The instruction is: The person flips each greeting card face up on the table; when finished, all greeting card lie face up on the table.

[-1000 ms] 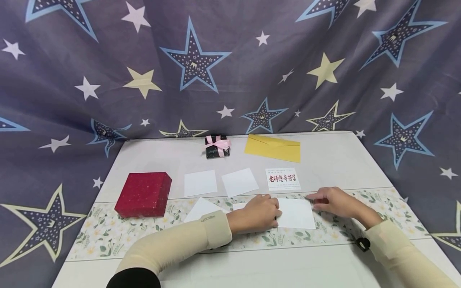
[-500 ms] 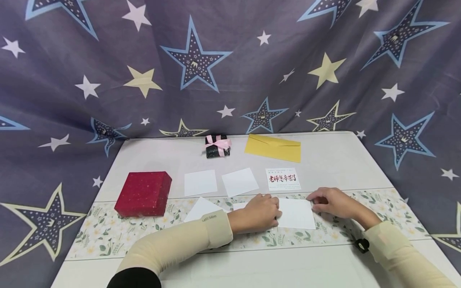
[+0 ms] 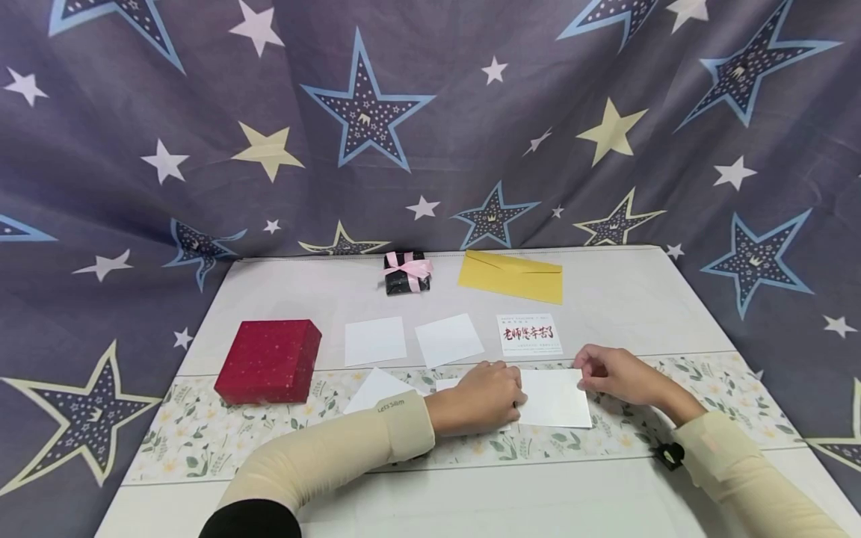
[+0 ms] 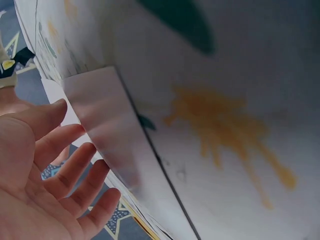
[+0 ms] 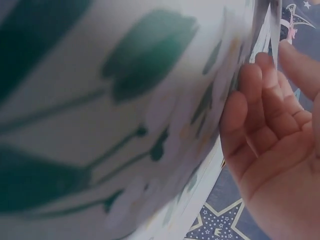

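On the floral strip lies a blank white card, its right edge pinched between the thumb and fingers of my right hand. The right wrist view catches a thin sliver of the card between thumb and fingertips. My left hand rests at the card's left edge and covers part of another white card. Its fingers look loosely extended in the left wrist view, tips at a white card. Above them is a square card with red Chinese lettering.
Two white cards, a left one and a tilted one, lie further back. Another white card is partly under the left sleeve. A red box stands left; a black ribboned parcel and a yellow envelope lie behind.
My right hand has shifted slightly, its thumb and fingers now closed on the card's right edge. My left hand has stayed in nearly the same place.
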A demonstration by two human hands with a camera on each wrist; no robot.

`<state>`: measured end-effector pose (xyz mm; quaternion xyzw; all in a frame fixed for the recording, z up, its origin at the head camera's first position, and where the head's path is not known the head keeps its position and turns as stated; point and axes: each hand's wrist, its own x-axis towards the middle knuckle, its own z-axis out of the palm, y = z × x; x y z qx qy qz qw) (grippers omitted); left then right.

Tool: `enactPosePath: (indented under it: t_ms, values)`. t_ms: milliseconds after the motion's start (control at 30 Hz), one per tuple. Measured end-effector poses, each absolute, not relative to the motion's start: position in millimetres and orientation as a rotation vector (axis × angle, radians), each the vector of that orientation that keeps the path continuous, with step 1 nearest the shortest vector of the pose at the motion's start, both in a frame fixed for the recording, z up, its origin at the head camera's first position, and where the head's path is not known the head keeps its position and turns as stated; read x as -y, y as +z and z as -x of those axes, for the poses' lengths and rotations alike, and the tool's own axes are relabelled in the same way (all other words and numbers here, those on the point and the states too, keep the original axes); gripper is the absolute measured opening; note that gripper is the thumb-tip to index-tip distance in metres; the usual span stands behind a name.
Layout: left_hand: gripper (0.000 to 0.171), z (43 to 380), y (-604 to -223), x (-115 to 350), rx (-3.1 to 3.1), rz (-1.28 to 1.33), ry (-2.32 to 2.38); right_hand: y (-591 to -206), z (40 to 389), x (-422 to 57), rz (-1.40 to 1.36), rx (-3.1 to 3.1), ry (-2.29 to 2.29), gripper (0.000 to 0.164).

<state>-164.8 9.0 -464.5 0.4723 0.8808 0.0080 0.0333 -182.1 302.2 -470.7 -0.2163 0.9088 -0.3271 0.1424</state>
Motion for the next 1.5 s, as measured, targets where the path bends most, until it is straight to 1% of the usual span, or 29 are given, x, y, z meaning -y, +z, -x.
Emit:
enactPosePath:
  t_ms: [133, 233, 300, 400, 467, 533, 700, 767, 867, 967, 1000, 1067, 1233, 1300, 1333, 1500]
  values:
    - [0.009, 166, -464, -9, -2.709, -1.423, 0.083, -469, 182, -299, 0.625, -2.618, -0.936, 0.025]
    - [0.01, 166, -465, -10, -2.716, -1.376, 0.095, -468, 182, -299, 0.629, -2.622, -0.921, 0.029]
    - [0.016, 166, -466, -12, -2.723, -1.341, 0.099, -468, 182, -299, 0.626, -2.628, -0.909, 0.029]
    - [0.033, 165, -468, -14, -2.73, -1.308, 0.083, -469, 182, -300, 0.614, -2.631, -0.896, 0.028]
    - [0.042, 165, -470, -14, -2.731, -1.299, 0.072, -470, 182, -301, 0.602, -2.633, -0.893, 0.028]
    - [0.046, 166, -470, -15, -2.735, -1.298, 0.052, -471, 183, -302, 0.607, -2.638, -0.892, 0.028]
    - [0.047, 166, -468, -14, -2.738, -1.253, 0.097, -472, 182, -304, 0.617, -2.653, -0.911, 0.027]
    - [0.049, 167, -468, -14, -2.749, -1.206, 0.156, -472, 181, -305, 0.616, -2.655, -0.937, 0.026]
    - [0.059, 170, -466, -13, -2.797, -1.096, 0.267, -469, 180, -306, 0.62, -2.664, -1.009, 0.023]
    - [0.068, 175, -464, -12, -2.852, -0.968, 0.4, -464, 179, -307, 0.621, -2.672, -1.133, 0.016]
    - [0.067, 177, -463, -11, -2.86, -0.943, 0.442, -462, 179, -307, 0.618, -2.678, -1.173, 0.014]
    - [0.06, 180, -462, -9, -2.861, -0.925, 0.523, -457, 178, -308, 0.608, -2.685, -1.244, 0.01]
    - [0.029, 185, -460, -5, -2.797, -0.986, 0.693, -448, 176, -308, 0.578, -2.674, -1.365, 0.005]
    - [0.021, 187, -459, -4, -2.77, -0.996, 0.762, -447, 176, -308, 0.583, -2.653, -1.401, 0.004]
    - [0.019, 187, -458, -3, -2.758, -0.997, 0.8, -447, 176, -309, 0.595, -2.643, -1.415, 0.004]
    - [0.023, 190, -453, -2, -2.686, -0.953, 0.949, -449, 176, -311, 0.67, -2.595, -1.499, 0.005]
